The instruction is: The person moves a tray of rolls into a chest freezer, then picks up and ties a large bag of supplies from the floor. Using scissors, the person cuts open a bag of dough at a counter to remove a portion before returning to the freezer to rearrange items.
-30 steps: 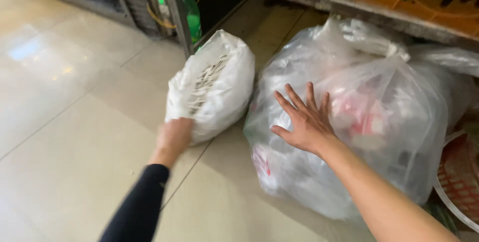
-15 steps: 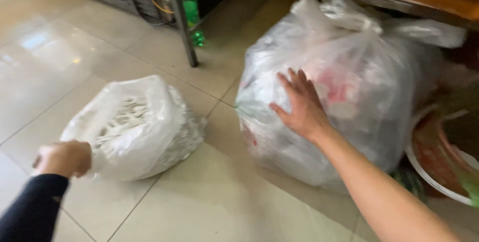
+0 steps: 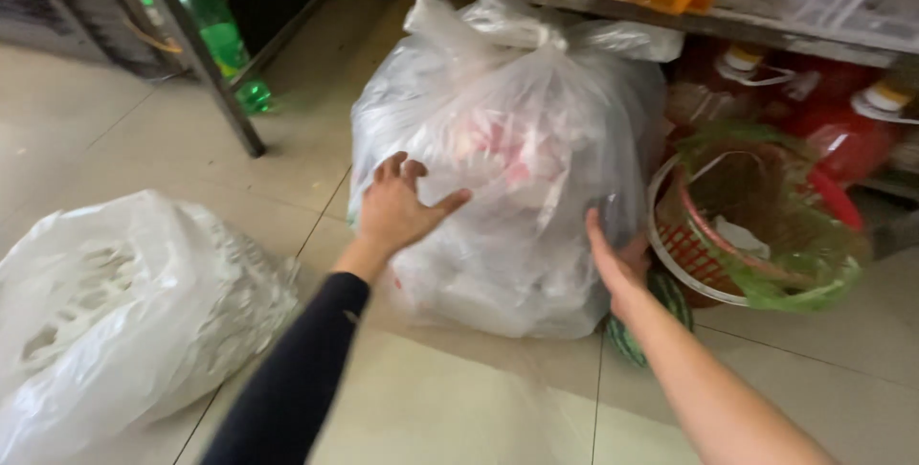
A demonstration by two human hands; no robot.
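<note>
Right hand's fingers (image 3: 601,235) behind clear bag (image 3: 517,139)

Knotted clear plastic bag (image 3: 517,139), stuffed full, stands on floor tiles.

Bright even daylight, soft shadows, slight motion blur

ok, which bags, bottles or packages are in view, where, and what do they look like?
Large clear bag: centre, knotted top, white and pink contents, left hand and right hand on its sides.
White bag: floor, lower left, lumpy.
Green bottle: upright, top left, white cap.
Red jugs: right, under the shelf, pale caps.
</note>
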